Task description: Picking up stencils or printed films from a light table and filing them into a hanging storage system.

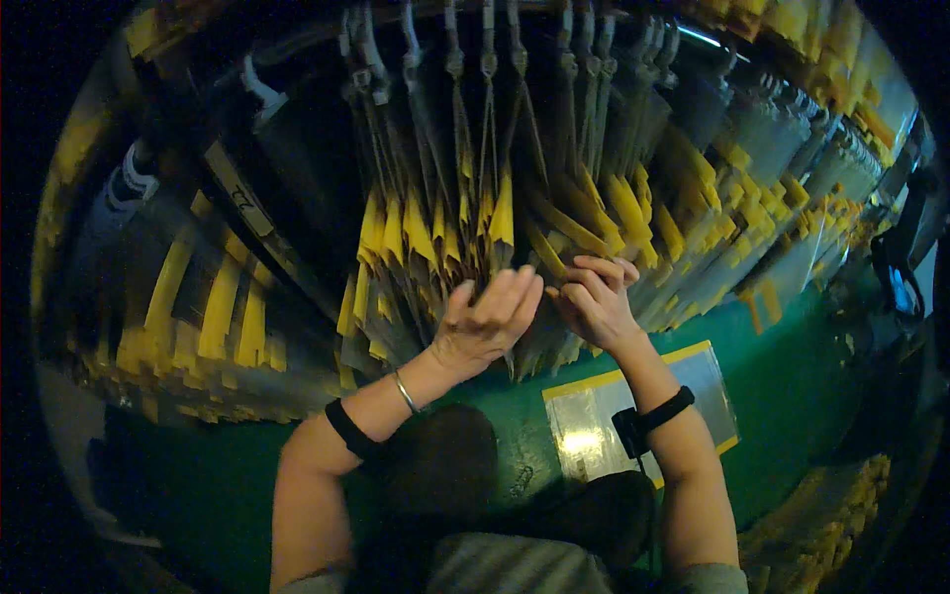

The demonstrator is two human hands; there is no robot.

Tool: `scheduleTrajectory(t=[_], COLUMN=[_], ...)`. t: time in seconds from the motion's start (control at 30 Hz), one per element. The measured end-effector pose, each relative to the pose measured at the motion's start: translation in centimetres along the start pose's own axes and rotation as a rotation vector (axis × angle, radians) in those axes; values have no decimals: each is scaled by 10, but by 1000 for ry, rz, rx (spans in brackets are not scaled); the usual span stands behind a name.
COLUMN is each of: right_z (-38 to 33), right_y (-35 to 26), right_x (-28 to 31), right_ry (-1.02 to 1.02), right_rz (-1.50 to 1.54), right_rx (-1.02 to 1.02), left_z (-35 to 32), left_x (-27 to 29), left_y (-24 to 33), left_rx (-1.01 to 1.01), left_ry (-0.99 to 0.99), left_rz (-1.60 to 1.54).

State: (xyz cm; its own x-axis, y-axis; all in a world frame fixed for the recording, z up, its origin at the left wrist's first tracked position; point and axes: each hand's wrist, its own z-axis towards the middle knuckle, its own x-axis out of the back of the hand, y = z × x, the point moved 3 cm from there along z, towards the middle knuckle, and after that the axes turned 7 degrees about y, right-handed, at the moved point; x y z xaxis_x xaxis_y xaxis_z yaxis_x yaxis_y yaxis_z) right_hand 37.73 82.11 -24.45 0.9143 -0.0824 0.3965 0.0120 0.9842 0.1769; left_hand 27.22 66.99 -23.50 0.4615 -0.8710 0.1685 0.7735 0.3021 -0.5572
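In front of me hang several bunches of thin dark sheets with yellow edges (416, 233), strung on cords from hooks. My left hand (490, 317) is raised against the lower part of the middle bunch. Its fingers are stretched out and slightly blurred, with no held thing visible. Beside it, my right hand (594, 302) has its fingers curled and pinched at the lower end of a yellow-edged sheet (547, 252). The fingertips partly cover that end. Whether the left fingers touch the sheets I cannot tell.
Metal hooks (488, 64) line a rail along the top. More yellow-edged sheets (223, 307) hang at left, and others (782, 198) run off to the right. A yellow-bordered shiny panel (584, 441) lies on the green floor (792, 396). Stacked yellowish material (821, 515) sits at lower right.
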Motion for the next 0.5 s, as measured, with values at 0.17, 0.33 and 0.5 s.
scheduleTrajectory(t=[0.17,0.33,0.5], right_z=[1,-47,-363], right_y=[-1,3,-15], right_x=[3,52,164], right_ry=[-41,-135,-176], right_rz=[25,89,-425], right_rx=[20,89,-1143], left_z=[-2,-49,-69], left_x=[-26,-59,-51], left_y=[45,80,70], left_rx=[-445,-280,-289], left_ry=[-898,-825,-990], left_rz=[-105,-378,-487])
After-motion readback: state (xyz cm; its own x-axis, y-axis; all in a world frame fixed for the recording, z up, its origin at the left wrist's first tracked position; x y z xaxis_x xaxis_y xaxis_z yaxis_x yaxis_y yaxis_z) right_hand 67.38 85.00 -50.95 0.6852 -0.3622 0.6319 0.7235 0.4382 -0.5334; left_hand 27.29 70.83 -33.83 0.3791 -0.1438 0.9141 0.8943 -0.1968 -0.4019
